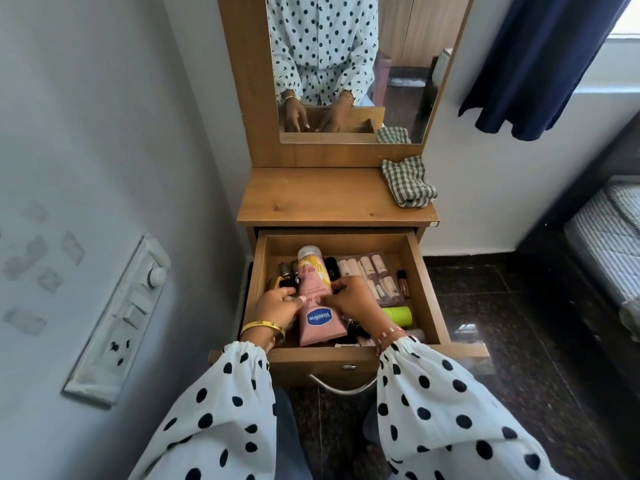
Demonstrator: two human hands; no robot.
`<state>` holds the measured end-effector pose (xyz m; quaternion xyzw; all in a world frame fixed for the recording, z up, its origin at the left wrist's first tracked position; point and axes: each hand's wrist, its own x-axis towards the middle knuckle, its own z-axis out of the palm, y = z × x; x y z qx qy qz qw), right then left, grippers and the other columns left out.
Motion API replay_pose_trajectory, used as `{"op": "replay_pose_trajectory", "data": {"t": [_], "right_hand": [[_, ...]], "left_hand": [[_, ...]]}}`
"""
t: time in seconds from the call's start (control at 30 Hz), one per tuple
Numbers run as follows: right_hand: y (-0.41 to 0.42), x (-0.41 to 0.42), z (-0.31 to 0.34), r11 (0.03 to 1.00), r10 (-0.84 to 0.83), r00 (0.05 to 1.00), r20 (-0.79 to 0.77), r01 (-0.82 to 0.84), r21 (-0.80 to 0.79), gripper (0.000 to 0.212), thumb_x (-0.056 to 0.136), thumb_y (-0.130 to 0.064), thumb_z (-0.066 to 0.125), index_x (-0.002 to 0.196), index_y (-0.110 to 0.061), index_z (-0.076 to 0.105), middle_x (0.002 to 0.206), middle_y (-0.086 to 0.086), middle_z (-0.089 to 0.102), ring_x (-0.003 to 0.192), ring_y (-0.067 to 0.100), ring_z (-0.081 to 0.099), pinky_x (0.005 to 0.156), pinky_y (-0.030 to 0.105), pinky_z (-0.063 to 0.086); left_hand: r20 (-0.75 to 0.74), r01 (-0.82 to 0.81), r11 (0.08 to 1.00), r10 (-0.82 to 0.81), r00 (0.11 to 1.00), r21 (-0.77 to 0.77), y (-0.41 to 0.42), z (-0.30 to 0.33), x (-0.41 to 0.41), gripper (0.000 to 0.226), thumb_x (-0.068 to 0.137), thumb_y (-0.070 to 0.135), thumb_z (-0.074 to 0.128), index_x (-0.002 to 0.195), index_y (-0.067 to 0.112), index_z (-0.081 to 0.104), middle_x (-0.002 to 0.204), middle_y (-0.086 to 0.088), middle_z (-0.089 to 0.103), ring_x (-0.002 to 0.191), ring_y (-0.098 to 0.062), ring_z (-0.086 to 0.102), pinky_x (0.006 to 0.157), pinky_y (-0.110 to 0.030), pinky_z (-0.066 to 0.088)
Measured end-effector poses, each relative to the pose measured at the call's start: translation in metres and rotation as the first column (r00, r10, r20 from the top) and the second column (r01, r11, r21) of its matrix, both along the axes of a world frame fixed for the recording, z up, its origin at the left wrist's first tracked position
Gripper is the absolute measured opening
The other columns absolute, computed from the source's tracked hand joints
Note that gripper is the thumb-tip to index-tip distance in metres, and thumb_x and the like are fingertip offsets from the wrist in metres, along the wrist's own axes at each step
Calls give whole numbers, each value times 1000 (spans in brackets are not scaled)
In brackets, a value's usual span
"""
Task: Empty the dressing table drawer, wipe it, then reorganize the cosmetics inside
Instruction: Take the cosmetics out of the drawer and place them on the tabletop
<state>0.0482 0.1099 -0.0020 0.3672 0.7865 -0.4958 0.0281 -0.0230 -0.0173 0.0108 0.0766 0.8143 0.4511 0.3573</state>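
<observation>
The wooden drawer (420, 271) of the dressing table stands pulled out and holds several cosmetics. A pink Vaseline tube (317, 306) lies lengthwise in its middle, cap pointing away from me. My left hand (277, 308) grips the tube's left side and my right hand (353, 299) grips its right side. A clear packet of small pink tubes (370, 275) lies to the right, a green tube (400, 315) nearer me, and dark small items (289, 271) sit at the left.
A checked cloth (407, 183) lies on the right of the dressing table top (311, 199), under the mirror (346, 64). A switch panel (124, 317) is on the left wall. A bed (609, 244) stands at the right on dark floor tiles.
</observation>
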Motion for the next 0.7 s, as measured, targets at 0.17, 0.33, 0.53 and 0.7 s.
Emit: {"op": "replay_pose_trajectory", "data": {"t": [0.17,0.33,0.53,0.7], "right_hand": [[2,6,5,992,-109,990,-92,103,-69,30,83,-14,68,109,-2,58,106,15,67,93,26,68,58,22,50],[5,10,7,971,-226,953,-202,203,-129,32,83,-11,68,112,-1,58,106,17,68,86,24,68,56,21,52],[-2,14,14,974,-150,958,-244,100,-204,25,85,-16,66,108,-10,58,98,7,68,80,15,68,69,29,57],[-5,13,16,955,-141,954,-264,61,-291,23,87,-13,62,109,-7,58,97,6,68,91,19,67,73,33,58]], "left_hand": [[17,23,996,-24,1000,83,2,3,4,43,90,15,54,133,10,46,126,-11,59,111,-24,58,89,-35,50],[-14,64,989,-62,998,134,3,8,7,42,91,15,54,131,9,47,123,-9,60,97,-14,56,68,-19,49],[-23,31,993,-29,999,115,2,8,8,35,91,28,53,121,11,51,107,-4,63,91,-16,59,64,-23,48],[9,-85,974,85,996,208,-2,9,5,27,89,24,56,113,10,54,113,-8,64,87,-20,62,68,-30,52]]}}
